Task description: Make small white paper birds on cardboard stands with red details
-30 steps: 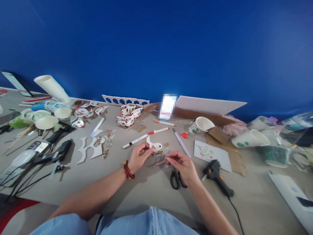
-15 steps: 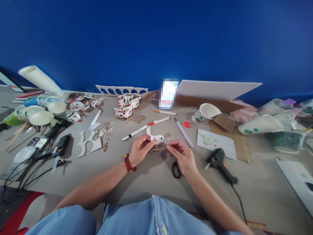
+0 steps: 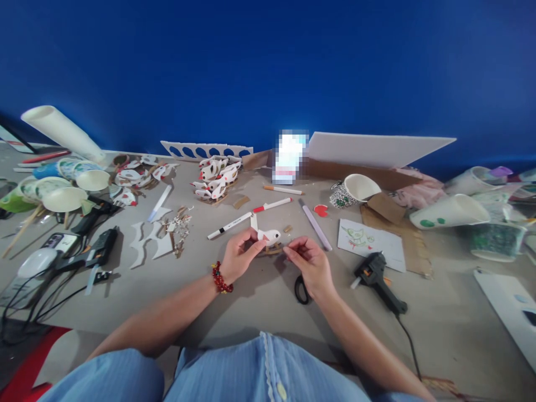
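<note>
A white cutout bird (image 3: 270, 236) with a dark eye and a brown cardboard base is pinched between the thumb and fingers of my left hand (image 3: 239, 259). Just right of the bird's head, my right hand (image 3: 310, 267) is closed, thumb against fingertips; what lies between them, if anything, is too small to make out. Black scissor handles (image 3: 301, 291) show beside the right palm, their blades hidden under it. Behind the bird lie a black-and-white marker (image 3: 228, 228), a red marker (image 3: 273, 206) and a small cardboard scrap (image 3: 287, 228).
Similar white birds (image 3: 215, 181) stand grouped at the back. Foam offcuts (image 3: 157, 241) and crumbs lie to the left. On the right are a glue gun (image 3: 377, 279) with a cord, a bird drawing (image 3: 372, 245) and a patterned paper cup (image 3: 360, 188). A phone (image 3: 288, 159) leans at the back.
Both hands stay nearly still around the bird, the right fingertips shifting very slightly left. The camera view has moved a little.
</note>
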